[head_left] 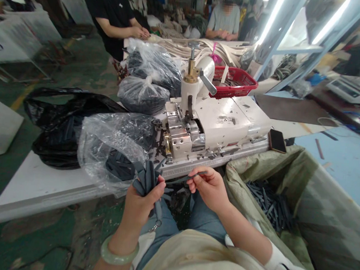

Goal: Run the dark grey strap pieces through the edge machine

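Observation:
My left hand [144, 199] is wrapped round a bundle of dark grey strips [147, 177], just in front of the table edge. To its right, my right hand [208, 188] pinches a single dark strip [197, 175] between thumb and fingers. Beyond both hands stands a white machine [228, 120] with a metal feed part and an upright knob. An open clear plastic bag [95, 144] holding more dark strips lies left of the machine, behind my left hand.
A black bag [58, 154] lies at the left, and tied clear bags [142, 94] stand behind. A green-lined bin [236, 169] of strips is at the right, near a phone [277, 141]. Behind the machine is a red basket [234, 91]. Two people work across the table.

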The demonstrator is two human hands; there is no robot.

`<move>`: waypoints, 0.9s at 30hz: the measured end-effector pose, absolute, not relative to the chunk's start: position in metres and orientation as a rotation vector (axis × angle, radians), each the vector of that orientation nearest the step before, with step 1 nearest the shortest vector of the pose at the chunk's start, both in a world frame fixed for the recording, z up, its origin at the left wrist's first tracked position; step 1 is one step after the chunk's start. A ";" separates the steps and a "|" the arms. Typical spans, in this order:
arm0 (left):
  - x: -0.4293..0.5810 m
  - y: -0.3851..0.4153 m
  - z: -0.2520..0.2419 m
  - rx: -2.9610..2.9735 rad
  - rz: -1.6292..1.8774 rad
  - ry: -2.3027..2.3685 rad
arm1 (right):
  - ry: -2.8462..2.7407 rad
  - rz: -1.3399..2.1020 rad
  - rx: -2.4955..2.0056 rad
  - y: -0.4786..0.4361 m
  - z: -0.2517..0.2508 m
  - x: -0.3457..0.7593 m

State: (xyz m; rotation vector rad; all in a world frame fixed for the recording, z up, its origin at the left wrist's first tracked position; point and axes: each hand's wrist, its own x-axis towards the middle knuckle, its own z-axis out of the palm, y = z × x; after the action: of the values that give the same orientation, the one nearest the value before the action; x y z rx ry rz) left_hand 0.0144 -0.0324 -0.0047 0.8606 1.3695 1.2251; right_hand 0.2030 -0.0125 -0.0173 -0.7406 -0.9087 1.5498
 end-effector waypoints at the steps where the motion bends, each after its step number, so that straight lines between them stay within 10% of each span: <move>1: 0.015 -0.032 -0.004 0.831 1.232 1.345 | -0.941 1.540 -0.729 -0.013 -0.017 0.203; 27: 0.015 -0.033 -0.001 0.989 1.274 1.367 | -0.884 1.562 -0.679 -0.013 -0.025 0.198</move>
State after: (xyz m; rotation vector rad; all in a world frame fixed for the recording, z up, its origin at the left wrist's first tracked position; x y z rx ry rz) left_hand 0.0147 -0.0330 -0.0014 0.9885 1.3671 1.2736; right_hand 0.1980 -0.0130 -0.0253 -0.6794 -0.8840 1.5619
